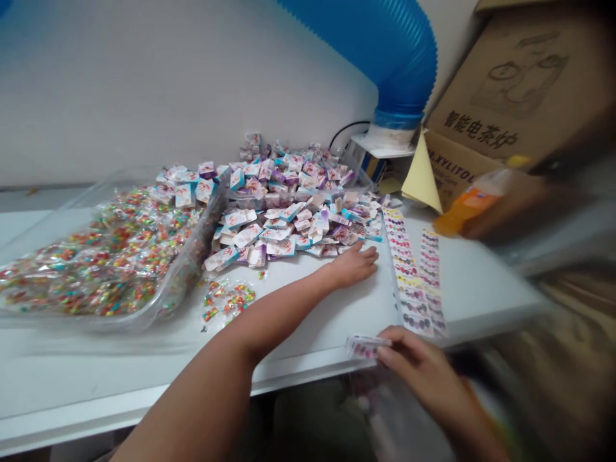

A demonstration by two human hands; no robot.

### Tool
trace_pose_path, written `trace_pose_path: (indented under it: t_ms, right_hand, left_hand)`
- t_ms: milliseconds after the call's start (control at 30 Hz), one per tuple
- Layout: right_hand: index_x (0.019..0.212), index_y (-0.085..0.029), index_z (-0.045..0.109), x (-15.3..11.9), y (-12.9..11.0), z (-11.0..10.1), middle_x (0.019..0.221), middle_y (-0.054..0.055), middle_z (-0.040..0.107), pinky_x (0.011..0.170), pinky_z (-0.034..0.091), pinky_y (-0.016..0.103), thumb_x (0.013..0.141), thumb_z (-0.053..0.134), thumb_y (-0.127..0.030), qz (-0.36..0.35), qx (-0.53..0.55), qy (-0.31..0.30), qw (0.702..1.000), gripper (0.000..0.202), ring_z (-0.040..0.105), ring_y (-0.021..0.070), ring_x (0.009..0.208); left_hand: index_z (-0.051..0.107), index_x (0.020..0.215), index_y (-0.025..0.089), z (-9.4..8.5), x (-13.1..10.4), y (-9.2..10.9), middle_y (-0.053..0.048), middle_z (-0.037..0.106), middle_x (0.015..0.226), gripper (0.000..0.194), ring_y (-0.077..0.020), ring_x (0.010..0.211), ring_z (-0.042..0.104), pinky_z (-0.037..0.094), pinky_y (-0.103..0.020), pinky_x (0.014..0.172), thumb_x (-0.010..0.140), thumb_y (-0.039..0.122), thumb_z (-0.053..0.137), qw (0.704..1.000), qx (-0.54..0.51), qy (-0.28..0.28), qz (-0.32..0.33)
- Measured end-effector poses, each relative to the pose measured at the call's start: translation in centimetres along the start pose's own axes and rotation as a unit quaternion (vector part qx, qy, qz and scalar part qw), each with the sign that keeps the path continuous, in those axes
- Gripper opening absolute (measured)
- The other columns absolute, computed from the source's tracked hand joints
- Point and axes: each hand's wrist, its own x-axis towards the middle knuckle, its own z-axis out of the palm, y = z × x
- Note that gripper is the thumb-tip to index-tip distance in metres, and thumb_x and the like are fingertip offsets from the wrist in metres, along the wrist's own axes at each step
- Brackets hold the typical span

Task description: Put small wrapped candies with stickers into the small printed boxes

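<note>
My left hand (355,264) is stretched out over the white table, fingers apart with nothing in them. It is beside a heap of small white, blue and purple printed boxes (283,244). At the table's front edge, my right hand (416,359) pinches a small printed strip (364,347) with pink and purple patterns between thumb and fingers. Beyond that hand, long printed sheets (407,269) with rows of coloured oval shapes lie on the table. Whether the pinched strip is one piece or several, I cannot tell.
On the left, a clear plastic tub (163,292) holds many small bags of colourful candy. Several candy bags (226,300) lie beside it. Behind are a blue duct (404,58), cardboard boxes (510,96), a yellow paper (421,176) and an orange drink bottle (469,206).
</note>
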Motion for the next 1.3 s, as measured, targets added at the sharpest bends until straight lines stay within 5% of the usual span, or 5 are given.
trace_pose_path:
  t_ms: [200, 367, 767, 1133, 1300]
  right_hand:
    - [0.090, -0.022, 0.061, 2.1, -0.6, -1.3, 0.068, 0.002, 0.065, 0.063, 0.053, 0.028, 0.083, 0.063, -0.049, -0.002, 0.050, 0.091, 0.995, 0.028, 0.063, 0.0175, 0.065]
    - [0.085, -0.022, 0.060, 4.6, -3.4, 2.3, 0.064, 0.000, 0.061, 0.060, 0.049, 0.026, 0.084, 0.061, -0.048, -0.029, 0.032, 0.054, 0.998, 0.026, 0.058, 0.0145, 0.059]
    - [0.096, -0.023, 0.061, 5.7, -7.2, 8.3, 0.083, 0.003, 0.067, 0.063, 0.039, 0.028, 0.090, 0.051, -0.036, -0.216, -0.362, -0.135, 0.897, 0.018, 0.060, 0.0176, 0.071]
    - [0.089, -0.020, 0.067, 7.3, -6.8, 14.3, 0.073, 0.000, 0.066, 0.058, 0.043, 0.025, 0.083, 0.059, -0.044, -0.115, -0.137, -0.327, 0.928, 0.026, 0.057, 0.0144, 0.064]
    - [0.113, -0.021, 0.065, 7.2, -5.3, 18.4, 0.108, 0.010, 0.066, 0.077, 0.048, 0.034, 0.090, 0.054, -0.035, -0.224, -0.267, -0.240, 0.906, 0.029, 0.061, 0.0218, 0.090]
  left_hand:
    - [0.055, 0.109, 0.015, -6.2, -8.0, 4.2, -0.010, 0.065, 0.090, 0.034, -0.0248, 0.084, 0.060, 0.047, -0.034, 0.074, 0.081, 0.034, 0.058, 0.960, -0.153, 0.067, -0.224]
    - [0.056, 0.101, 0.017, -7.1, -15.6, 9.7, -0.006, 0.063, 0.083, 0.025, -0.0212, 0.078, 0.061, 0.048, -0.033, 0.072, 0.079, 0.028, 0.059, 0.897, -0.168, 0.168, -0.372]
    - [0.044, 0.126, 0.013, -7.1, -21.9, 14.0, -0.015, 0.065, 0.104, 0.042, -0.0246, 0.096, 0.064, 0.054, -0.039, 0.083, 0.086, 0.020, 0.052, 0.881, -0.094, 0.227, -0.404]
    - [0.056, 0.112, 0.019, -8.0, -27.2, 16.5, -0.014, 0.063, 0.112, 0.025, -0.0217, 0.102, 0.063, 0.054, -0.035, 0.086, 0.087, 0.019, 0.054, 0.832, -0.061, 0.271, -0.481]
    - [0.057, 0.110, 0.020, -9.1, -31.1, 17.2, -0.009, 0.066, 0.103, 0.024, -0.0186, 0.093, 0.065, 0.054, -0.033, 0.084, 0.086, 0.020, 0.058, 0.755, -0.026, 0.305, -0.580]
